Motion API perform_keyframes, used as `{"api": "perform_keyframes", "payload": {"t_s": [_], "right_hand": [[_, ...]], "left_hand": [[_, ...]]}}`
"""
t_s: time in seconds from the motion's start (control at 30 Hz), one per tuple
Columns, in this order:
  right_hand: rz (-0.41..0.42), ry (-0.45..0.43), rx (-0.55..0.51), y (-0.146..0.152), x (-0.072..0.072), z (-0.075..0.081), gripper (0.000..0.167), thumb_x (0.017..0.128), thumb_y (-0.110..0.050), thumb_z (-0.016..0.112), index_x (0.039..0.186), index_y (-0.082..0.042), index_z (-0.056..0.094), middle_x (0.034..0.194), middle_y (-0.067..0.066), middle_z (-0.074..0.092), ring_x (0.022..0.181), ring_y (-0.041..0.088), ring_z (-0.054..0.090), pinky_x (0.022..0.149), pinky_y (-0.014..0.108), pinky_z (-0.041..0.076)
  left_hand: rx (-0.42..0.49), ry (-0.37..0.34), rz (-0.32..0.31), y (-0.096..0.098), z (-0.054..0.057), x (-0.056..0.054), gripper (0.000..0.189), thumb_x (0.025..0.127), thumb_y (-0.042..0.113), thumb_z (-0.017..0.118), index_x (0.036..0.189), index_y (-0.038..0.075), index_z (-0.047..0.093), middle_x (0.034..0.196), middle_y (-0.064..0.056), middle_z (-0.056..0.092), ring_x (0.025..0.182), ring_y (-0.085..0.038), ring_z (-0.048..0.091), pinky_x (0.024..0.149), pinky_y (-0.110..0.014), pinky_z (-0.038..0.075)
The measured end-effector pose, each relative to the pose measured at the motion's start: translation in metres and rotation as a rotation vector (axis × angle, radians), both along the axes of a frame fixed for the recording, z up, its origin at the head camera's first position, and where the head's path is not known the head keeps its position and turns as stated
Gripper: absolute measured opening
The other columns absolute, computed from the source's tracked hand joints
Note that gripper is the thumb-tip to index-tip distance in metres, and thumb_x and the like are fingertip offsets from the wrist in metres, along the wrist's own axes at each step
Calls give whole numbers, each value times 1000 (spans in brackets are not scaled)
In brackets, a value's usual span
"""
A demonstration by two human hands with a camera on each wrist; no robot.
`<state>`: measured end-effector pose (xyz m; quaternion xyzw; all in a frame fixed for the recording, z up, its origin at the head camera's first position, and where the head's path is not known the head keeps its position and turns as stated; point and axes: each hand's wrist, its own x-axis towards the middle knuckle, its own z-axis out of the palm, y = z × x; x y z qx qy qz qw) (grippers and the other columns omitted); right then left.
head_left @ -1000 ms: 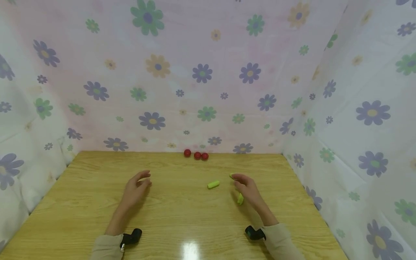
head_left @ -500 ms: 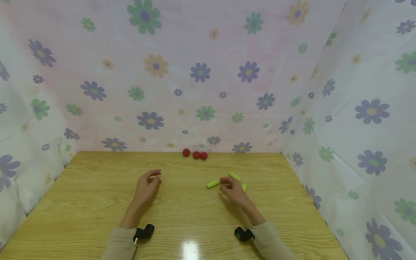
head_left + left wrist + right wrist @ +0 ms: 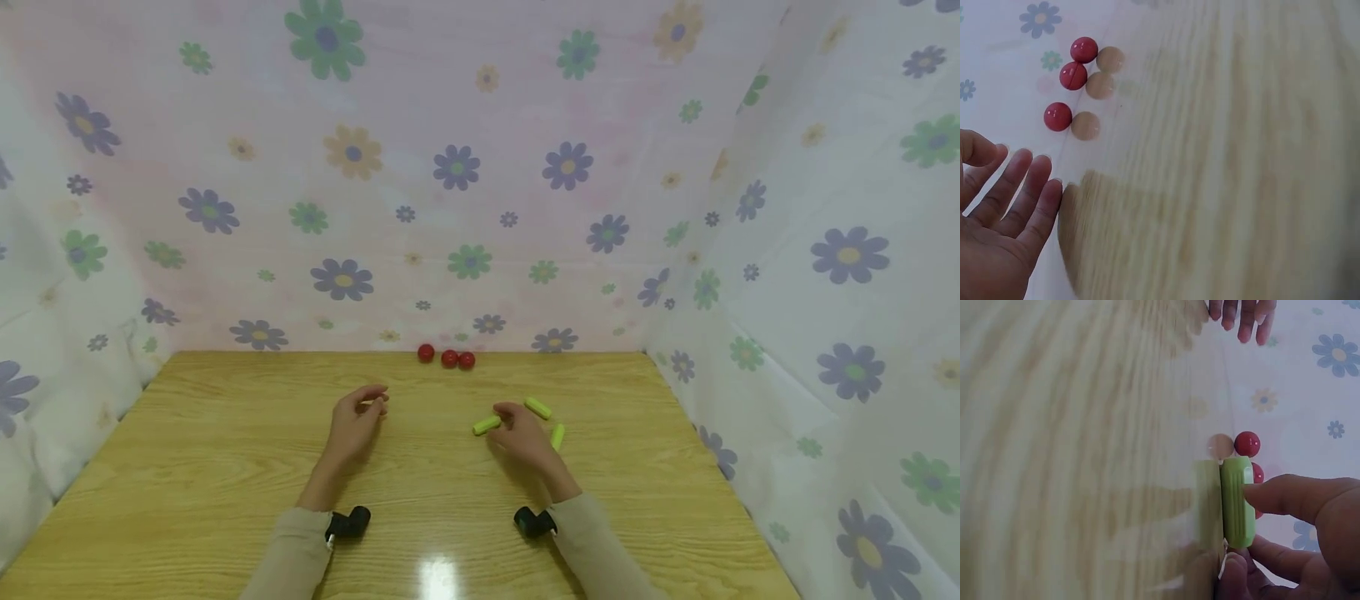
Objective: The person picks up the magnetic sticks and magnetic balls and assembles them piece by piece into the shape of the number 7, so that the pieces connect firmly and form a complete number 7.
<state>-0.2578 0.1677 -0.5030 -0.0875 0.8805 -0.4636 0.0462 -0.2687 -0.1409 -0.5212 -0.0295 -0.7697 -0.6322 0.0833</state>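
Plainly, one green stick (image 3: 486, 426) lies nearer the person than the red balls (image 3: 449, 359) and a little to their right. The right hand (image 3: 525, 433) has thumb and fingers parted about one end of it; whether they pinch it, I cannot tell. Gripping well probably means closing thumb and forefinger across the narrow width, then lifting straight up without brushing the second stick (image 3: 537, 407) or third stick (image 3: 557, 437), both farther right of the balls. That counts three sticks, three balls. The left hand (image 3: 356, 421), left of the balls and nearer the person, holds nothing, fingers relaxed, slightly spread.
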Motion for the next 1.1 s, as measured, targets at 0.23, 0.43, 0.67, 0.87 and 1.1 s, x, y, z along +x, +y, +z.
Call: {"api": "perform_keyframes", "payload": {"t_s": [0.23, 0.43, 0.67, 0.87, 1.1], "right_hand": [[33, -4, 73, -8, -8, -3, 33, 95, -9, 68, 127, 0, 66, 127, 18, 65, 115, 33, 60, 98, 51, 50], [57, -42, 100, -13, -13, 0, 20, 96, -13, 70, 114, -5, 71, 107, 9, 67, 94, 22, 59, 84, 43, 51], [21, -62, 113, -18, -19, 0, 20, 93, -18, 74, 109, -6, 72, 96, 5, 66, 85, 17, 57, 77, 35, 49], [-6, -70, 118, -20, -24, -2, 20, 91, -17, 77, 106, -5, 72, 91, 4, 65, 81, 16, 56, 73, 32, 47], [-17, -60, 116, -21, -24, -2, 21, 89, -18, 78, 105, -5, 72, 89, 4, 62, 80, 17, 52, 72, 32, 44]], "left_hand": [[55, -25, -2, 4, -1, -6, 28, 105, 6, 55, 127, -6, 66, 118, -27, 66, 90, -26, 67, 77, -21, 57], [50, -2, -9, 8, 0, -11, 29, 105, 8, 54, 129, -7, 64, 118, -28, 65, 92, -31, 66, 78, -25, 58], [61, -17, -3, 13, 2, -22, 32, 104, 6, 55, 133, -5, 61, 119, -27, 63, 96, -35, 66, 81, -29, 58], [53, -9, -8, 17, 2, -33, 34, 103, 4, 57, 135, -6, 59, 119, -28, 62, 96, -35, 66, 77, -24, 56], [21, -20, -12, 19, 6, -39, 36, 103, 5, 56, 137, -6, 57, 120, -25, 62, 100, -41, 66, 76, -26, 57]]}}
